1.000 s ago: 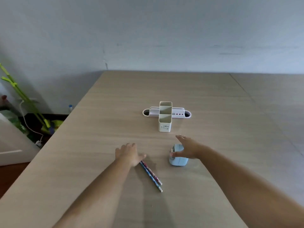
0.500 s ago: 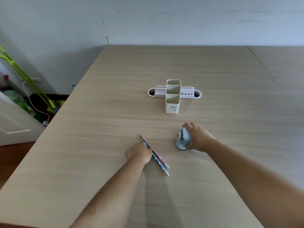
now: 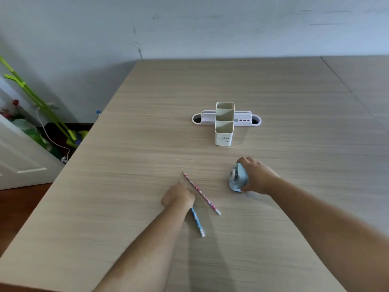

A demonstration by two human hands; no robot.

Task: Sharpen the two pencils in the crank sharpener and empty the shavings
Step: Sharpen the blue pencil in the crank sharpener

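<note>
Head view, task barely begun: left hand [image 3: 178, 196] closed on blue pencil [image 3: 197, 221] at 6 o'clock, right hand [image 3: 255, 177] clamped around tilted sharpener [image 3: 237, 177] at 4 o'clock, pink pencil [image 3: 201, 193] flat between, nothing inserted, no shavings emptied.

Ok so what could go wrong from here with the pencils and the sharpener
1. The left hand is closed on the blue pencil right beside the pink pencil; lifting it could knock the pink one and send it rolling.
2. The right hand holds the sharpener tipped on its side; if its shavings drawer is loose, shavings might spill on the table.
</note>
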